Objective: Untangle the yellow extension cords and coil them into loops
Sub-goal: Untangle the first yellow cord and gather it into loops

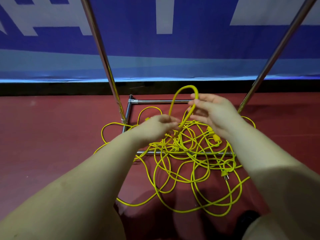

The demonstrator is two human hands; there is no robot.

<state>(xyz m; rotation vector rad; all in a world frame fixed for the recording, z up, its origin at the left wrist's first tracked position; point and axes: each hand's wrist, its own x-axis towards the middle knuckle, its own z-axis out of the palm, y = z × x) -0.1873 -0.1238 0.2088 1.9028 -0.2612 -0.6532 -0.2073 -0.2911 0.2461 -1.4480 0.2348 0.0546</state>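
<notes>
Barely begun: right hand (210, 110) pinches one raised bend of thin yellow extension cord (186, 90), left hand (158, 125) fingers curl on same strand lower down; rest, w/ plugs, sprawls tangled on red floor (52, 135) below fingers, no loops coiled yet.

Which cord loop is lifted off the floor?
The narrow loop pinched by the right hand; the other loops lie tangled on the floor.

The left hand (158, 126) is motion-blurred, so its grip on the yellow cord (183, 104) cannot be made out. The forearms hide parts of the cord tangle (190, 161) and the rack's lower bar (174, 152). Both chrome poles (102, 54) run off the top edge. The banner's white lettering (164, 14) is cropped and unreadable.
</notes>
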